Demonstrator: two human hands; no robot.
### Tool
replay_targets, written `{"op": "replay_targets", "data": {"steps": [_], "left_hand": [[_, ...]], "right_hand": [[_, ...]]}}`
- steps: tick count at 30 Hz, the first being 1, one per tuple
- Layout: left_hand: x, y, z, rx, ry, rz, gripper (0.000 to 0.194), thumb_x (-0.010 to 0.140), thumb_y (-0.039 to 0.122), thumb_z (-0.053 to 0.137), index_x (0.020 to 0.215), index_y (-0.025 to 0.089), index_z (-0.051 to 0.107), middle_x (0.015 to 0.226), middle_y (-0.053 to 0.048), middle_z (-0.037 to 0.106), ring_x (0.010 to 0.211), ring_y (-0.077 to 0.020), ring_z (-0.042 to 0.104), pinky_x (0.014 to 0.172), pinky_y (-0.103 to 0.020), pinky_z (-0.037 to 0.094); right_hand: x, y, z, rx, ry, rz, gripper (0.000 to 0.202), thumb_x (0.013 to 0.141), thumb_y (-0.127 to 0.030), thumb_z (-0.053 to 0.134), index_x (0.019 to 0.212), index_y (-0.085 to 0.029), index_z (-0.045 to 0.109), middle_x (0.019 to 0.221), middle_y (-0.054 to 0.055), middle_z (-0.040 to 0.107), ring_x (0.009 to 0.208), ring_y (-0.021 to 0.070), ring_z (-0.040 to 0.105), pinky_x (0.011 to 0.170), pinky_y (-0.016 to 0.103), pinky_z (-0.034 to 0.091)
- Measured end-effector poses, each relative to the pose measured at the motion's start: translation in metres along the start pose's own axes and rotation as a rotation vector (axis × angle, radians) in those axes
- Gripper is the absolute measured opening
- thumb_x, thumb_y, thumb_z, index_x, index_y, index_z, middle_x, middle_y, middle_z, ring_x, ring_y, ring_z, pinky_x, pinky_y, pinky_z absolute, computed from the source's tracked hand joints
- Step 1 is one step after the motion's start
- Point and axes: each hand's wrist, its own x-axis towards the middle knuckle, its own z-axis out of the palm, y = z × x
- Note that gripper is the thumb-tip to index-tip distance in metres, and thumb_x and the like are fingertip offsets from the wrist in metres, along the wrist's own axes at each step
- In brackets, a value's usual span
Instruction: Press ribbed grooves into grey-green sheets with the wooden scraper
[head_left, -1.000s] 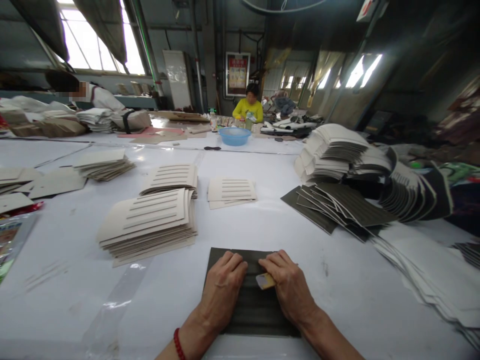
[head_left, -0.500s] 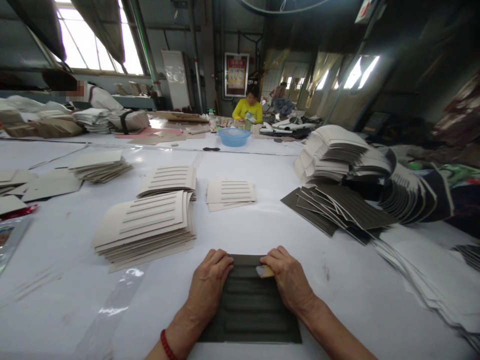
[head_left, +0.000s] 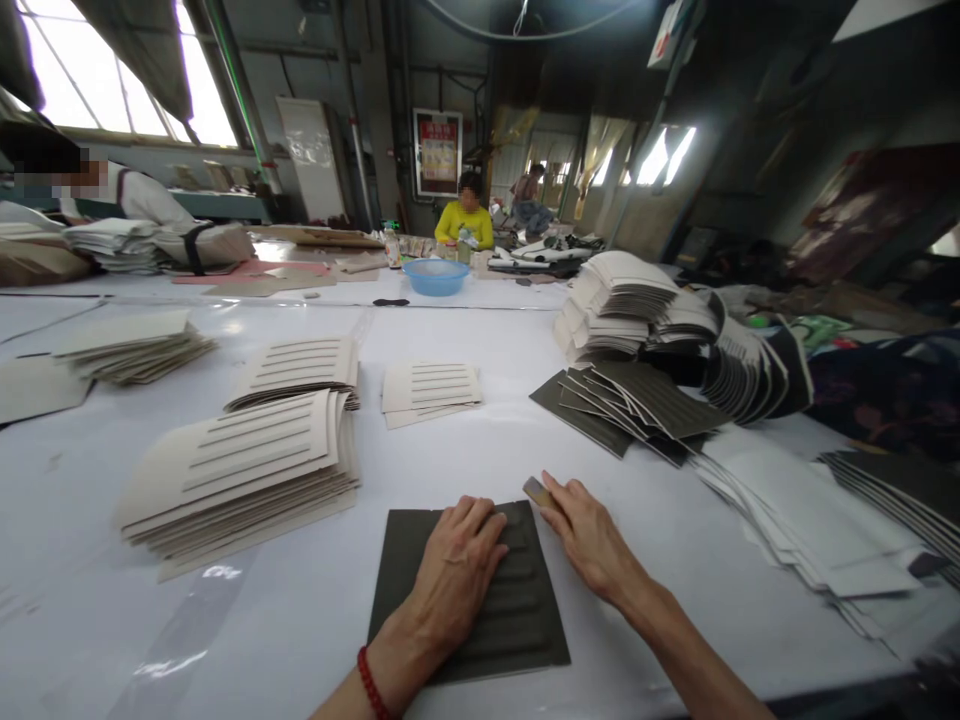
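A dark grey-green sheet (head_left: 517, 610) with raised ridges lies on the white table in front of me. My left hand (head_left: 461, 560) rests on top of it, fingers bent and together, holding nothing that I can make out. Just right of the sheet's upper corner is my right hand (head_left: 589, 535), closed on a small flat tool (head_left: 538, 491) with a grey end and a yellowish part. The tool's tip points up and left, off the sheet. A red bead bracelet (head_left: 371, 680) circles my left wrist.
Stacks of beige ridged sheets (head_left: 247, 480) stand at the left, with a small pile (head_left: 431, 388) ahead. Dark sheets (head_left: 637, 400), white sheets (head_left: 810, 520) and a tall beige stack (head_left: 619, 300) are at the right. Farther back are a blue basin (head_left: 436, 277) and people.
My left hand has moved from the sheet's left edge onto its middle. My right hand, with the tool, has come off the sheet to its right side. The view has turned right.
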Motion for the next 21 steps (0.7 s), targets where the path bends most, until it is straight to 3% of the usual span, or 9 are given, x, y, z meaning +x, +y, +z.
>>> {"op": "replay_targets", "data": {"steps": [5,15,18,21], "left_hand": [[0.001,0.0,0.016,0.025,-0.008,-0.023,0.03,0.09,0.014,0.061,0.119,0.022,0.059,0.112,-0.004,0.059,0.104,-0.0242,0.051,0.094,-0.043,0.047],[0.001,0.002,0.017,0.06,-0.021,-0.071,0.035,0.088,0.014,0.063,0.12,0.026,0.059,0.118,-0.004,0.057,0.108,-0.026,0.051,0.091,-0.043,0.049],[0.002,0.003,0.017,0.07,-0.02,-0.086,0.035,0.089,0.013,0.061,0.122,0.024,0.059,0.119,-0.005,0.057,0.108,-0.0268,0.051,0.091,-0.044,0.049],[0.001,0.005,0.015,0.072,-0.028,-0.091,0.037,0.087,0.015,0.064,0.123,0.022,0.06,0.121,-0.007,0.058,0.109,-0.0279,0.052,0.092,-0.046,0.049]], "right_hand": [[-0.013,-0.011,0.005,-0.091,-0.075,0.023,0.037,0.095,-0.019,0.053,0.132,-0.019,0.056,0.095,0.006,0.067,0.081,0.0197,0.066,0.073,0.028,0.051],[-0.008,-0.026,0.007,-0.33,-0.151,0.071,0.038,0.101,-0.029,0.047,0.138,-0.022,0.051,0.091,0.006,0.073,0.077,0.0207,0.07,0.06,0.026,0.047],[-0.028,-0.026,0.004,-0.372,-0.191,0.057,0.042,0.098,-0.025,0.052,0.139,-0.02,0.05,0.087,0.005,0.072,0.074,0.0201,0.07,0.059,0.026,0.048],[-0.066,-0.016,0.0,-0.361,-0.254,0.03,0.047,0.096,-0.018,0.053,0.143,-0.019,0.048,0.086,0.005,0.072,0.072,0.0201,0.07,0.058,0.026,0.051]]}}
